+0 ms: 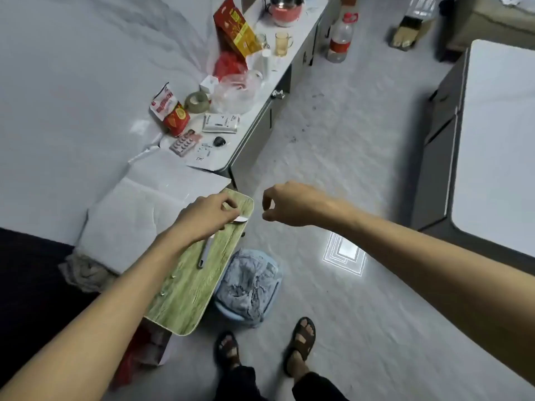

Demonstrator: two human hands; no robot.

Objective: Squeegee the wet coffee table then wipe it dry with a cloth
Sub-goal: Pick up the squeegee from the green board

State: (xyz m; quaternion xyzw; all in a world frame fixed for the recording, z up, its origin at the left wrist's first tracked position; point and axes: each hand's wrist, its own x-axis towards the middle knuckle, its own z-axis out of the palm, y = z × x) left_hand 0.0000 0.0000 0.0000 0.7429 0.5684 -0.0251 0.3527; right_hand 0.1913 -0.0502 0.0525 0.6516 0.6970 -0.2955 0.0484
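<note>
A small green wood-grain coffee table (188, 287) stands in front of me with a few water drops near its left edge. On it lies a squeegee (206, 250) with a pale handle pointing toward me. My left hand (205, 215) is at its head near the table's far corner, fingers pinching the white blade end. My right hand (289, 204) hovers over the floor just right of that corner, fingers loosely curled and holding nothing. A crumpled blue cloth (249, 282) sits in a blue basin on the floor against the table's right side.
A long white cabinet (278, 79) cluttered with packets, cups and a pot runs away behind the table. White bags (130, 215) lie to its left. A plastic bottle (341, 39) stands on the floor and a white tabletop (498, 140) is at right. My sandalled feet (301, 340) are below.
</note>
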